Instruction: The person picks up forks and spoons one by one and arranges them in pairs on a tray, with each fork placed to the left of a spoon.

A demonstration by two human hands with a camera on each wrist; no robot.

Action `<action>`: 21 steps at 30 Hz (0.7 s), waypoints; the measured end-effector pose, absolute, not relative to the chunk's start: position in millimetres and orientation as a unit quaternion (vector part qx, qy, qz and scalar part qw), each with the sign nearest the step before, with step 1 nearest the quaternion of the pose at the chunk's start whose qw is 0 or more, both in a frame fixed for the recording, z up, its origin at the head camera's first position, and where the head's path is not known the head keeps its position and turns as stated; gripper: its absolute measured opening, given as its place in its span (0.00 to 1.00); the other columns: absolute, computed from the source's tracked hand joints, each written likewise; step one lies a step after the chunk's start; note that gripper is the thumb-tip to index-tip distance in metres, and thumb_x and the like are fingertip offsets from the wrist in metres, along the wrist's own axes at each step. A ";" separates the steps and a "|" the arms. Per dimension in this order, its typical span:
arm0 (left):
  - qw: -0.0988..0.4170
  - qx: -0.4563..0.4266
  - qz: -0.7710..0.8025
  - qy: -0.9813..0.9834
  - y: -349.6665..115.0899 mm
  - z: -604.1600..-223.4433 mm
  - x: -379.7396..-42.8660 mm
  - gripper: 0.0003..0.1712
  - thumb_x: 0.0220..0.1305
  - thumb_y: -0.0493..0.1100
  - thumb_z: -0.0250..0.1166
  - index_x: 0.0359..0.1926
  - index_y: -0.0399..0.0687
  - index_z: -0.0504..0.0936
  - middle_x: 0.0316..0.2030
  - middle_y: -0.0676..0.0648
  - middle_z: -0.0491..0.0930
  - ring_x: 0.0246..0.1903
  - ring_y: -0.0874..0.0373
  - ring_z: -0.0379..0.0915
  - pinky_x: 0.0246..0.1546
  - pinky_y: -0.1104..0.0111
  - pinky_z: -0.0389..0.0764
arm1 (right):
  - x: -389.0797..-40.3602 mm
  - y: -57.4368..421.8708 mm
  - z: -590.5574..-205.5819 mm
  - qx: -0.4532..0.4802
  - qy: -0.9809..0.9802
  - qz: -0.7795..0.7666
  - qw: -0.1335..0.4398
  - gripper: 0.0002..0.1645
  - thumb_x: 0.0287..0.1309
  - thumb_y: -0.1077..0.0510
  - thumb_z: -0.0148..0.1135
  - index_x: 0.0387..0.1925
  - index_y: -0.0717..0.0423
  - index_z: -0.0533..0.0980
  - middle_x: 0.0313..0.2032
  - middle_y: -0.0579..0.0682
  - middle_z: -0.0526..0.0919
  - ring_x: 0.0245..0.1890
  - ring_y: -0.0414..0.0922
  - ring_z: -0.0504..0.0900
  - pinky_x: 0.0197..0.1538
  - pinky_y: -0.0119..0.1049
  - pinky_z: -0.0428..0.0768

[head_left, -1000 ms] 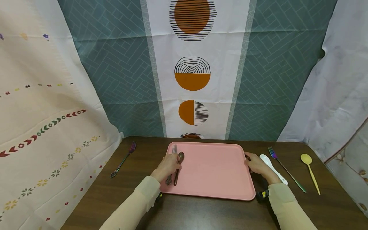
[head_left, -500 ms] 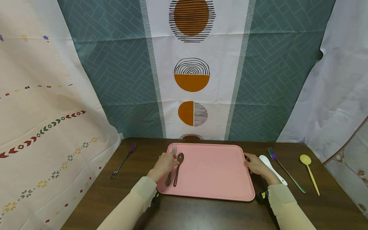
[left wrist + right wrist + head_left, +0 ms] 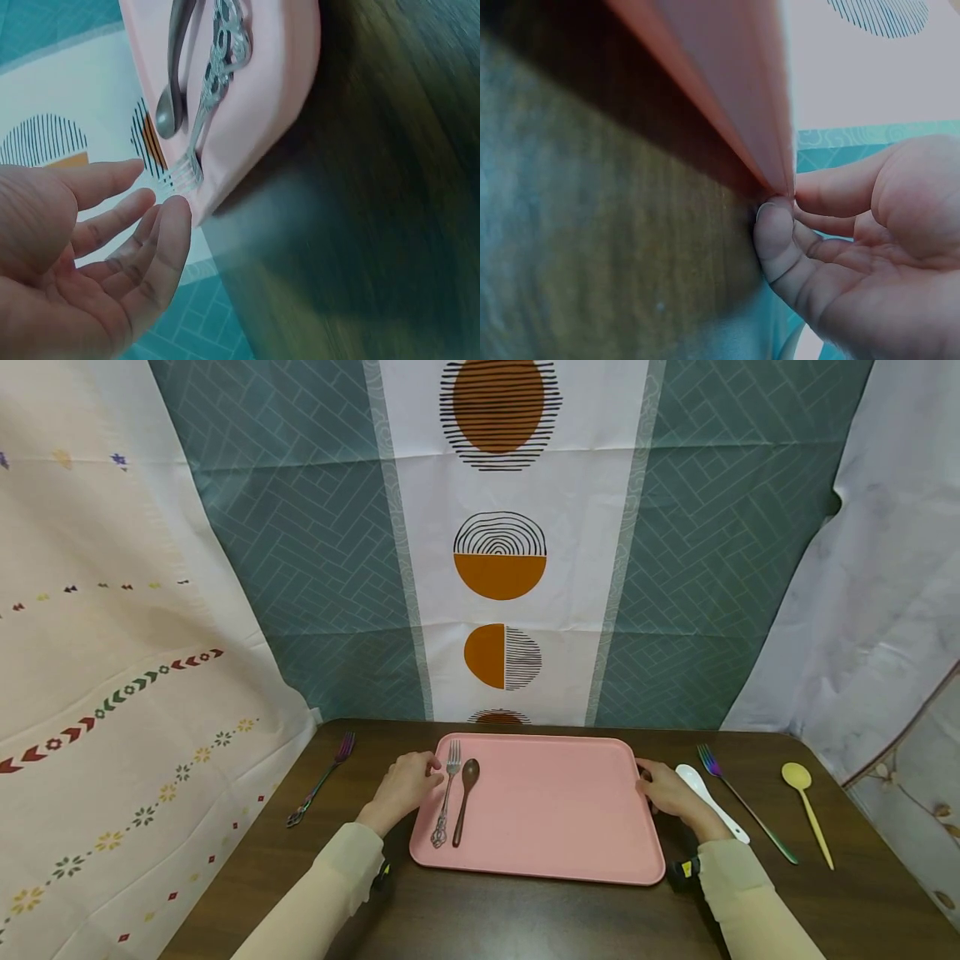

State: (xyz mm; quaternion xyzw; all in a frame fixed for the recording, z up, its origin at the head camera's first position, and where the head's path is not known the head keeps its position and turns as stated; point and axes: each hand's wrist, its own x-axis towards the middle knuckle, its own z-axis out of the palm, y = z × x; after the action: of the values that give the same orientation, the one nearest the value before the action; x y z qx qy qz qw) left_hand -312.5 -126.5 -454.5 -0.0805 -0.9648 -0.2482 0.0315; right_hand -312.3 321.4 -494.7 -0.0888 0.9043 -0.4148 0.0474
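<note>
A pink rectangular tray [image 3: 555, 810] lies on the brown table in the head view. A silver fork [image 3: 453, 768] with an ornate handle rests along its left side, and a dark spoon [image 3: 470, 772] lies just right of the fork. Beside the tray's left edge is my left hand [image 3: 405, 785], fingers relaxed and slightly bent, holding nothing; the left wrist view shows the same hand [image 3: 105, 262] apart from the fork. My right hand [image 3: 671, 789] pinches the tray's right rim between thumb and fingers, as the right wrist view shows at the rim [image 3: 776, 169].
To the right lie a white spoon [image 3: 712, 803], a rainbow-coloured fork [image 3: 738, 793] and a yellow spoon [image 3: 810, 810]. Another rainbow-coloured fork [image 3: 322, 785] lies at the left of the table [image 3: 525, 918]. Patterned cloths hang behind and at both sides.
My left hand has let go of the silver fork and moved left off the tray, uncovering the fork and spoon. My right hand stays at the tray's right rim.
</note>
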 end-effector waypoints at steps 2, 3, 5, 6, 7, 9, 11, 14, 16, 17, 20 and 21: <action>0.032 -0.082 -0.251 -0.964 -129.7 -454.5 -312.4 0.10 0.69 0.40 0.70 0.48 0.40 0.85 0.37 0.44 0.81 0.33 0.53 0.74 0.31 0.61 0.80 | -312.3 321.0 -494.3 -0.084 0.906 -0.411 0.049 0.32 0.69 0.69 0.49 0.70 0.81 0.59 0.29 0.54 0.75 0.17 0.44 0.72 0.24 0.39 0.78; 0.033 -0.082 -0.252 -0.964 -130.9 -454.4 -312.5 0.10 0.69 0.39 0.70 0.48 0.40 0.85 0.38 0.44 0.82 0.33 0.53 0.75 0.32 0.61 0.80 | -312.3 320.8 -494.0 -0.082 0.907 -0.411 0.049 0.32 0.69 0.69 0.50 0.70 0.81 0.59 0.29 0.55 0.75 0.17 0.44 0.72 0.24 0.40 0.78; 0.032 -0.078 -0.251 -0.964 -133.7 -453.7 -313.1 0.10 0.69 0.40 0.70 0.48 0.40 0.85 0.38 0.44 0.82 0.34 0.53 0.75 0.32 0.61 0.81 | -312.0 320.4 -493.4 -0.080 0.908 -0.409 0.048 0.32 0.69 0.69 0.50 0.70 0.82 0.59 0.30 0.55 0.75 0.16 0.44 0.73 0.24 0.40 0.79; 0.032 -0.075 -0.249 -0.965 -135.0 -453.5 -313.5 0.10 0.69 0.40 0.70 0.47 0.41 0.86 0.38 0.44 0.82 0.34 0.53 0.75 0.32 0.61 0.81 | -311.9 320.1 -493.1 -0.077 0.908 -0.408 0.048 0.32 0.69 0.69 0.50 0.70 0.81 0.60 0.30 0.55 0.75 0.16 0.44 0.73 0.24 0.40 0.79; 0.030 -0.071 -0.248 -0.966 -136.2 -453.3 -313.7 0.10 0.69 0.40 0.70 0.47 0.41 0.86 0.38 0.44 0.81 0.34 0.53 0.75 0.33 0.61 0.81 | -311.7 319.8 -492.9 -0.073 0.909 -0.409 0.047 0.32 0.68 0.69 0.50 0.70 0.81 0.60 0.30 0.55 0.75 0.17 0.44 0.73 0.24 0.40 0.79; 0.032 -0.066 -0.242 -0.968 -139.0 -453.7 -314.2 0.09 0.69 0.41 0.71 0.46 0.42 0.86 0.37 0.45 0.81 0.34 0.52 0.75 0.34 0.60 0.81 | -311.1 319.3 -492.6 -0.070 0.909 -0.408 0.041 0.32 0.67 0.69 0.51 0.70 0.80 0.62 0.29 0.55 0.75 0.17 0.44 0.73 0.24 0.39 0.79; 0.032 -0.063 -0.238 -0.969 -141.8 -454.3 -314.3 0.08 0.69 0.41 0.71 0.45 0.43 0.86 0.35 0.46 0.80 0.33 0.52 0.74 0.34 0.59 0.81 | -310.8 318.8 -492.1 -0.065 0.909 -0.410 0.035 0.31 0.66 0.70 0.52 0.69 0.80 0.63 0.29 0.54 0.75 0.18 0.44 0.74 0.25 0.39 0.80; 0.033 -0.062 -0.232 -0.970 -146.0 -455.3 -313.9 0.08 0.69 0.42 0.71 0.45 0.43 0.86 0.35 0.46 0.80 0.33 0.52 0.74 0.34 0.58 0.80 | -310.3 318.2 -491.1 -0.060 0.907 -0.416 0.030 0.31 0.65 0.70 0.53 0.68 0.80 0.64 0.29 0.55 0.76 0.20 0.45 0.76 0.26 0.40 0.82; 0.031 -0.061 -0.230 -0.971 -148.6 -455.1 -313.6 0.09 0.69 0.42 0.71 0.46 0.42 0.86 0.35 0.45 0.81 0.34 0.51 0.75 0.36 0.57 0.80 | -310.0 317.8 -490.3 -0.058 0.904 -0.421 0.030 0.32 0.65 0.71 0.53 0.68 0.81 0.64 0.29 0.55 0.77 0.21 0.45 0.78 0.27 0.40 0.84; 0.032 -0.061 -0.228 -0.971 -150.2 -454.9 -313.7 0.09 0.69 0.42 0.71 0.46 0.42 0.86 0.36 0.45 0.81 0.34 0.51 0.75 0.36 0.56 0.81 | -310.2 317.8 -490.1 -0.057 0.903 -0.424 0.030 0.32 0.65 0.71 0.53 0.68 0.81 0.64 0.29 0.56 0.77 0.21 0.46 0.78 0.27 0.41 0.84; 0.033 -0.062 -0.226 -0.972 -155.1 -454.0 -314.5 0.10 0.69 0.42 0.70 0.47 0.42 0.86 0.37 0.44 0.82 0.35 0.50 0.76 0.36 0.55 0.81 | -309.9 317.6 -489.4 -0.054 0.902 -0.428 0.032 0.32 0.65 0.71 0.53 0.68 0.82 0.64 0.30 0.56 0.78 0.22 0.46 0.79 0.28 0.41 0.85; 0.033 -0.062 -0.226 -0.972 -156.8 -453.7 -314.9 0.10 0.69 0.42 0.70 0.47 0.42 0.86 0.38 0.44 0.82 0.35 0.50 0.76 0.36 0.55 0.82 | -310.0 317.7 -489.4 -0.053 0.901 -0.429 0.032 0.32 0.64 0.71 0.53 0.68 0.82 0.64 0.30 0.56 0.78 0.22 0.46 0.79 0.28 0.41 0.85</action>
State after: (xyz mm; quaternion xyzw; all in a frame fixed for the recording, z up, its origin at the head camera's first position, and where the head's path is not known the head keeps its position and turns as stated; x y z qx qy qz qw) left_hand -314.9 -156.8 -453.7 -0.0624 -0.9715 -0.2263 0.0328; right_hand -310.0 317.7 -489.4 -0.0528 0.9012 -0.4289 0.0315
